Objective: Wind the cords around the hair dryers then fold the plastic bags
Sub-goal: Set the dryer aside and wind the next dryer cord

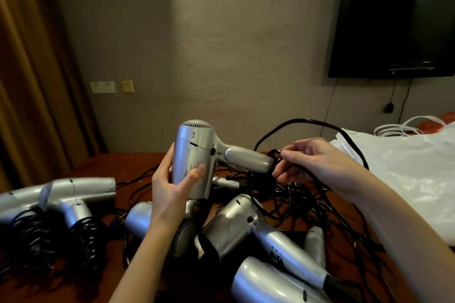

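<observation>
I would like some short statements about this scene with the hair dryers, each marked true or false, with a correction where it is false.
1. The left hand holds the body of a silver hair dryer. True.
2. The right hand is resting flat on the table. False: its fingers pinch the black cord at the end of the dryer's handle.
3. Two hair dryers at the left have cords wound round their handles. True.
4. The television on the wall is showing a picture. False: its screen is dark.
5. A white plastic bag lies at the right. True.
</observation>
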`<move>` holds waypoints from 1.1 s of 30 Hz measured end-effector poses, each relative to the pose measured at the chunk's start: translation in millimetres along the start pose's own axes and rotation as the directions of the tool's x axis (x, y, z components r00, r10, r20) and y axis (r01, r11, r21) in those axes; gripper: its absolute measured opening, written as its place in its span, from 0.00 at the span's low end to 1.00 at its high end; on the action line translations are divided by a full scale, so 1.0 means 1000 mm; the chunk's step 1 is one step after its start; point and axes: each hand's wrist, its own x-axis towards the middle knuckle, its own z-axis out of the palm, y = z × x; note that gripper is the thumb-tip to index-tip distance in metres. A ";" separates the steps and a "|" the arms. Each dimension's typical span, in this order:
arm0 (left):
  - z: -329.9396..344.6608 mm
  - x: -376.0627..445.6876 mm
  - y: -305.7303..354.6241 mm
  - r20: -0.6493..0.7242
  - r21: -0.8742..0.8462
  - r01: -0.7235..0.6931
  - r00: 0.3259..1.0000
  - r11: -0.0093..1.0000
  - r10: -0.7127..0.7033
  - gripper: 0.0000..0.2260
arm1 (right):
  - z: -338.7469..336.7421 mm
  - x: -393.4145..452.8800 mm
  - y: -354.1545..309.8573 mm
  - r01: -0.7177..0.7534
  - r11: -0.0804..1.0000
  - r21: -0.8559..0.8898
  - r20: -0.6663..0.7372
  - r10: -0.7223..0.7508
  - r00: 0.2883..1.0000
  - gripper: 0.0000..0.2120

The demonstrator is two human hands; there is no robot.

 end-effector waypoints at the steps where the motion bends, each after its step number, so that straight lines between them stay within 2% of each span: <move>1: 0.000 0.001 -0.001 -0.011 -0.002 0.008 1.000 1.000 -0.009 0.44 | -0.001 0.000 0.000 -0.013 1.000 0.026 0.004 0.012 1.000 0.10; 5: -0.003 0.001 -0.005 -0.057 -0.011 0.042 0.997 0.999 -0.042 0.43 | 0.003 0.000 0.002 0.021 0.992 0.125 0.001 -0.021 1.000 0.13; 11: -0.006 0.004 -0.008 -0.147 -0.062 0.075 0.986 0.995 -0.084 0.44 | 0.021 0.002 0.015 -0.071 0.956 0.285 0.191 0.016 0.982 0.18; 14: -0.005 0.004 -0.008 -0.137 -0.067 0.089 0.986 0.994 -0.098 0.42 | 0.023 0.004 0.017 -0.052 0.960 0.275 0.125 0.018 0.992 0.17; 19: -0.003 0.004 -0.007 -0.151 -0.119 0.100 0.981 0.988 -0.118 0.40 | 0.024 0.004 0.020 -0.047 0.911 0.410 0.042 0.033 0.999 0.15; 27: -0.003 0.002 -0.004 -0.117 -0.121 0.107 0.986 0.987 -0.122 0.41 | 0.028 0.008 0.028 -0.075 0.923 0.377 0.068 0.053 0.996 0.12; 31: -0.001 0.000 -0.001 -0.063 -0.148 0.125 0.989 0.981 -0.136 0.35 | 0.030 0.010 0.033 -0.107 0.938 0.329 0.106 0.076 0.991 0.11; 33: -0.001 0.000 -0.001 -0.046 -0.156 0.141 0.988 0.978 -0.150 0.33 | 0.029 0.011 0.033 -0.103 0.960 0.260 0.077 0.086 0.993 0.14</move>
